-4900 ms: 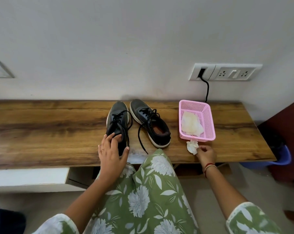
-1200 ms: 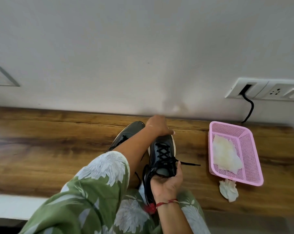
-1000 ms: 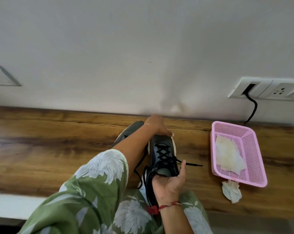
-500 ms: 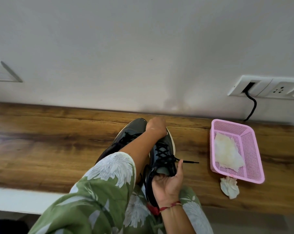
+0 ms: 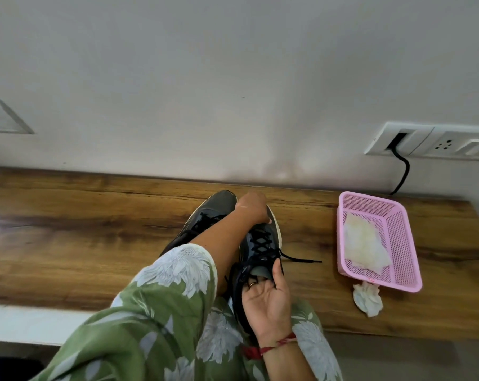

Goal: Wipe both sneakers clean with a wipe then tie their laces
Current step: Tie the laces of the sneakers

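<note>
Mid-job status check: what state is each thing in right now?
Held sneaker: laces untied, heel past table edge.
Other sneaker: on table, partly behind arm.
Right hand: grips held sneaker's collar.
Left hand: on its toe, grip hidden.
Pink basket: holds a wipe.
Crumpled wipe: on table, by basket.

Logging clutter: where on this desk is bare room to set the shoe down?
Bare: the desk left of the far sneaker; the strip between held sneaker and pink basket, crossed by a lace end. Crowded: basket's near corner, with the crumpled wipe.

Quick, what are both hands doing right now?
Left hand: on the toe of the sneaker; grip cannot be told.
Right hand: holding the sneaker at its heel opening.
</note>
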Tool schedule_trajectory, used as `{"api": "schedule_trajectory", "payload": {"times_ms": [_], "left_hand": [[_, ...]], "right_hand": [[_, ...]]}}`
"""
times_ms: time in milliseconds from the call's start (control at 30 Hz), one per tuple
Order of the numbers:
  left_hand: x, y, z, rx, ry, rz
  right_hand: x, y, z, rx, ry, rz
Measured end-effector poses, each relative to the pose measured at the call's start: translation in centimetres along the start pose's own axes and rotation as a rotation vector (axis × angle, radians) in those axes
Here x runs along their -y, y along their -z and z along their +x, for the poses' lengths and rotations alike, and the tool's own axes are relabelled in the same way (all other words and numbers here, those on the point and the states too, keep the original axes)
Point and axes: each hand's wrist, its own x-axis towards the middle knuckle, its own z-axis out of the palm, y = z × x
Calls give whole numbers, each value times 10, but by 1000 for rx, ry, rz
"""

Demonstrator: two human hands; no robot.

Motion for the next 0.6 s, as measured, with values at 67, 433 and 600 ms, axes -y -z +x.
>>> {"api": "schedule_trajectory", "payload": {"times_ms": [67, 433, 600], "left_hand": [[-3, -3, 1, 10, -4, 16], [8, -4, -11, 113, 96, -229], [18, 6, -48, -60, 21, -495]], "right_hand": [[-1, 2, -2, 26, 11, 12], [6, -1, -17, 50, -2, -308], [14, -3, -42, 140, 145, -1138]]}}
